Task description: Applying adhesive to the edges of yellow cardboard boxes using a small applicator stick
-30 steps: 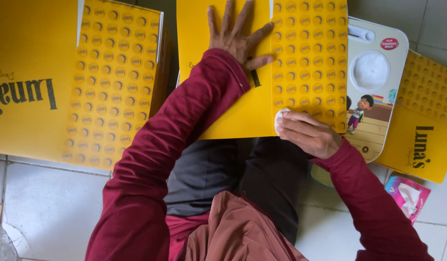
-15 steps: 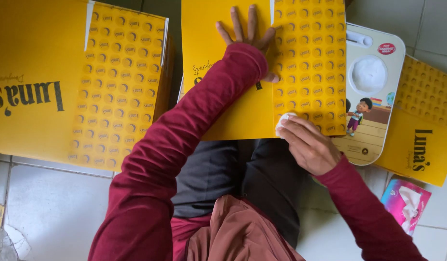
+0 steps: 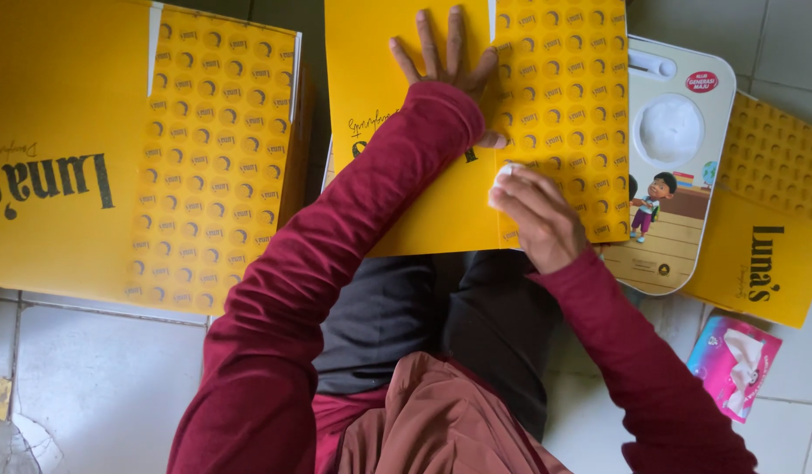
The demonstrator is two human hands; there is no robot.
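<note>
A: Yellow folder [image 3: 423, 189], flat across your lap, top edge cut off by the frame. Which hand holds it down?

B: Your left hand [image 3: 445, 66]. It lies open, palm down, fingers spread on the folder's plain yellow half, right at the seam with the dotted half. Your left sleeve [image 3: 336, 254] crosses the printing on the folder and hides most of it.

A: And your right hand?

B: Your right hand [image 3: 538, 215] is closed, fingertips pinched on a small white piece [image 3: 503, 173] pressed against the folder near its lower edge, at the boundary of the dotted panel. The fingers cover most of the piece, so I cannot tell whether it is cloth, tissue or a sticker.

A: Noted. What lies around the folder?

B: To the left, a second yellow folder [image 3: 134, 158] on the tiled floor [image 3: 107, 369], its left side cut off. To the right, partly under your folder, a white tray-like board [image 3: 678, 167] with a cartoon child and a round white recess; only its right portion shows. Beyond it, a third yellow folder [image 3: 761, 228], cut off at the frame's right edge. Below that, a small pink packet [image 3: 735, 364] on the tiles. At bottom left, something pale and crumpled, too cropped to identify.
</note>
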